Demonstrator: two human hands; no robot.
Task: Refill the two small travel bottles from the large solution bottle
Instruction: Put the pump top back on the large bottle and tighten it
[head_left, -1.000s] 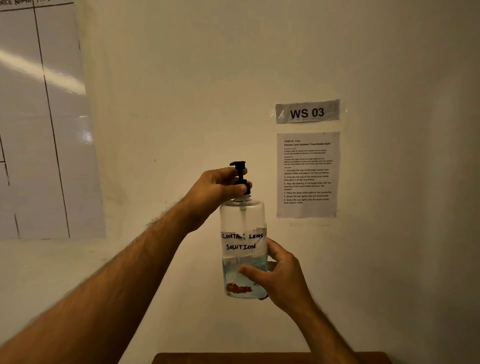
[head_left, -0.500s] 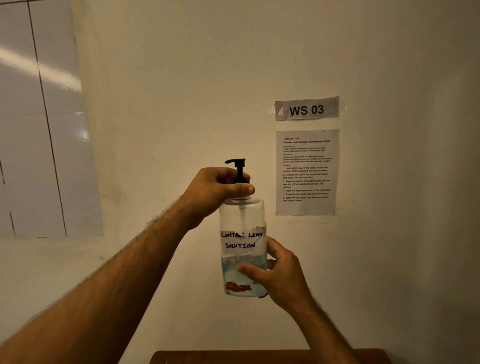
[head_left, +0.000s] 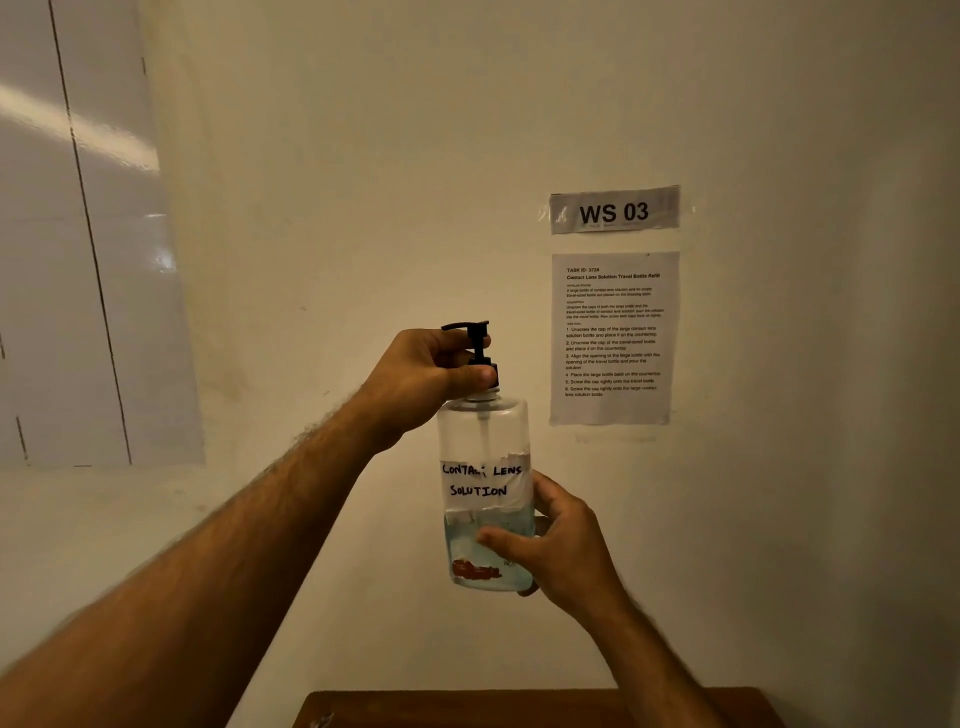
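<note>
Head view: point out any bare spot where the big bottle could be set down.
Only a strip of the brown table shows at the bottom edge, bare between the two forearms. Higher up, left hand and right hand crowd the solution bottle.

Single head-worn view, aimed forward at a wall (head_left: 467, 156) seen close. A brown table (head_left: 519, 709) edge is cut by the bottom border; forearms enter from the lower corners. No second view is supplied.
</note>
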